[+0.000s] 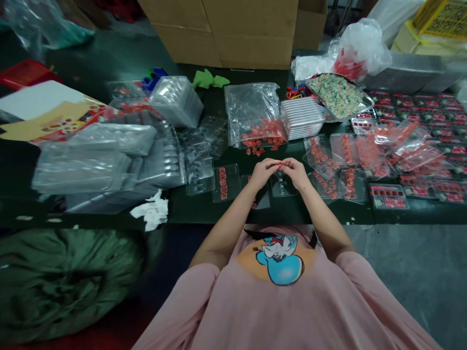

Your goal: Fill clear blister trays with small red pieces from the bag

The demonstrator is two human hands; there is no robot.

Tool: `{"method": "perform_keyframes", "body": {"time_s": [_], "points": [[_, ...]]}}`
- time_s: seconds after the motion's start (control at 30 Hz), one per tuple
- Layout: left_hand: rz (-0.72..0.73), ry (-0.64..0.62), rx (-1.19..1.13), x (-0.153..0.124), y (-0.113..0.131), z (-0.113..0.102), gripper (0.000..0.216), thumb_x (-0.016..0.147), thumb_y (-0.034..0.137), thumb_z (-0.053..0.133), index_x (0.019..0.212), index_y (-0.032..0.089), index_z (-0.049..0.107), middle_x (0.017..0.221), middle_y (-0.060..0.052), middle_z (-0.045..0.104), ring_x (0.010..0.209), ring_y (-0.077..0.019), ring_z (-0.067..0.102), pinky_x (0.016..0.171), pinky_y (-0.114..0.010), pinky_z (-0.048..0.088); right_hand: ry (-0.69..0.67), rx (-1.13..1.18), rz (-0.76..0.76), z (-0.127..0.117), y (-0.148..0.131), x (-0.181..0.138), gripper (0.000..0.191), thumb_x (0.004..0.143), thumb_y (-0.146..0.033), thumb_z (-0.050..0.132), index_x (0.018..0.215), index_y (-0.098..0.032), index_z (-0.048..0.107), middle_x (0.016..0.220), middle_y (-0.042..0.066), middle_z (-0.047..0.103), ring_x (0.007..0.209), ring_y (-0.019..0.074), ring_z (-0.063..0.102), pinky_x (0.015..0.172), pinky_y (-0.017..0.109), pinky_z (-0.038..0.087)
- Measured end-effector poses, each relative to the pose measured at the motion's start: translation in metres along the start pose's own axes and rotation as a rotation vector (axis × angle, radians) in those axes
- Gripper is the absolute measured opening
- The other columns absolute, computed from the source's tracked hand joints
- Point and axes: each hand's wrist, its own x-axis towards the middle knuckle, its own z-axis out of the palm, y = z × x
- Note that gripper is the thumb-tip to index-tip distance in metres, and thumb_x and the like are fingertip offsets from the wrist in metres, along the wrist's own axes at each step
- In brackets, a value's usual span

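My left hand (263, 173) and my right hand (295, 172) meet above the table, fingertips pinched together on a small red piece (280, 166). Most of that piece is hidden by the fingers. Just below them lies a clear plastic tray (281, 185) with a column of small hollows. To its left, another clear tray is partly covered by my left forearm. Further left, a tray (223, 183) carries a column of red pieces. Beyond my hands, loose red pieces (266, 131) spill from the mouth of a clear plastic bag (251, 99).
Stacked clear plastic packs (98, 158) fill the left side, near a crumpled white tissue (151, 210). At right are filled trays (350, 184) and rows of red packs (388, 196). A tray of pale green pieces (337, 95) and a cardboard box (226, 34) stand behind.
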Motion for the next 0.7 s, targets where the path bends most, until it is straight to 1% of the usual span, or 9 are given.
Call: {"method": "perform_keyframes", "body": {"time_s": [0.1, 0.17, 0.23, 0.3, 0.4, 0.5, 0.57, 0.63, 0.7], "points": [[-0.065, -0.023, -0.178, -0.001, -0.001, -0.005, 0.035, 0.072, 0.032, 0.073, 0.103, 0.018, 0.074, 0.097, -0.005, 0.066, 0.088, -0.017, 0.063, 0.081, -0.033, 0.051, -0.059, 0.116, 0.131, 0.0, -0.006, -0.003, 0.033, 0.062, -0.037, 0.079, 0.082, -0.021, 0.058, 0.073, -0.004, 0.065, 0.065, 0.009, 0.059, 0.061, 0.021, 0.046], [-0.102, -0.058, -0.253, -0.001, 0.0, -0.007, 0.037, 0.067, 0.032, 0.076, 0.101, 0.016, 0.075, 0.094, -0.005, 0.067, 0.081, -0.0153, 0.063, 0.077, -0.032, 0.051, -0.094, 0.196, 0.227, 0.001, -0.009, -0.005, 0.041, 0.056, -0.038, 0.083, 0.08, -0.022, 0.054, 0.071, -0.005, 0.063, 0.062, 0.0083, 0.058, 0.054, 0.019, 0.042], [-0.129, -0.088, -0.275, 0.0, 0.002, -0.007, 0.034, 0.065, 0.033, 0.078, 0.094, 0.015, 0.076, 0.091, -0.006, 0.068, 0.075, -0.0141, 0.062, 0.073, -0.031, 0.051, -0.114, 0.264, 0.288, 0.003, -0.013, -0.008, 0.048, 0.05, -0.039, 0.087, 0.078, -0.022, 0.052, 0.069, -0.006, 0.062, 0.061, 0.0084, 0.058, 0.052, 0.019, 0.04], [-0.139, -0.092, -0.268, 0.001, 0.006, -0.005, 0.032, 0.064, 0.034, 0.078, 0.09, 0.014, 0.075, 0.085, -0.005, 0.069, 0.071, -0.0137, 0.061, 0.071, -0.03, 0.051, -0.116, 0.305, 0.315, 0.005, -0.016, -0.009, 0.052, 0.047, -0.039, 0.089, 0.079, -0.023, 0.051, 0.067, -0.008, 0.06, 0.059, 0.0079, 0.057, 0.05, 0.018, 0.038], [-0.123, -0.033, -0.245, 0.002, 0.012, 0.001, 0.031, 0.065, 0.036, 0.078, 0.086, 0.014, 0.073, 0.078, -0.003, 0.069, 0.069, -0.0139, 0.061, 0.071, -0.03, 0.051, -0.108, 0.306, 0.305, 0.007, -0.02, -0.009, 0.053, 0.048, -0.04, 0.088, 0.081, -0.023, 0.05, 0.064, -0.009, 0.058, 0.056, 0.0065, 0.055, 0.05, 0.017, 0.036], [-0.092, 0.043, -0.223, 0.005, 0.014, 0.007, 0.029, 0.066, 0.036, 0.076, 0.084, 0.014, 0.072, 0.075, -0.002, 0.069, 0.067, -0.0131, 0.061, 0.07, -0.028, 0.05, -0.081, 0.216, 0.245, 0.003, -0.022, -0.007, 0.049, 0.053, -0.043, 0.084, 0.082, -0.023, 0.05, 0.063, -0.008, 0.059, 0.056, 0.0062, 0.053, 0.049, 0.016, 0.034], [-0.083, 0.097, -0.196, 0.008, 0.012, 0.01, 0.028, 0.068, 0.036, 0.074, 0.085, 0.014, 0.071, 0.073, -0.002, 0.068, 0.065, -0.0127, 0.06, 0.068, -0.028, 0.05, -0.053, 0.122, 0.193, -0.004, -0.023, -0.005, 0.046, 0.057, -0.045, 0.082, 0.083, -0.023, 0.052, 0.064, -0.008, 0.059, 0.057, 0.0065, 0.054, 0.048, 0.016, 0.032], [-0.086, 0.146, -0.142, 0.01, 0.006, 0.01, 0.03, 0.07, 0.036, 0.072, 0.09, 0.014, 0.071, 0.073, -0.002, 0.068, 0.064, -0.013, 0.061, 0.067, -0.028, 0.05, -0.009, 0.048, 0.145, -0.014, -0.021, -0.004, 0.045, 0.058, -0.046, 0.081, 0.085, -0.023, 0.054, 0.064, -0.008, 0.057, 0.057, 0.0067, 0.054, 0.048, 0.017, 0.032], [-0.084, 0.148, -0.045, 0.012, -0.002, 0.009, 0.03, 0.071, 0.035, 0.072, 0.093, 0.014, 0.072, 0.075, -0.003, 0.069, 0.065, -0.0139, 0.061, 0.067, -0.028, 0.05, 0.04, 0.018, 0.122, -0.024, -0.019, -0.003, 0.044, 0.059, -0.047, 0.08, 0.086, -0.023, 0.055, 0.064, -0.009, 0.054, 0.057, 0.0066, 0.054, 0.048, 0.017, 0.032]]}}
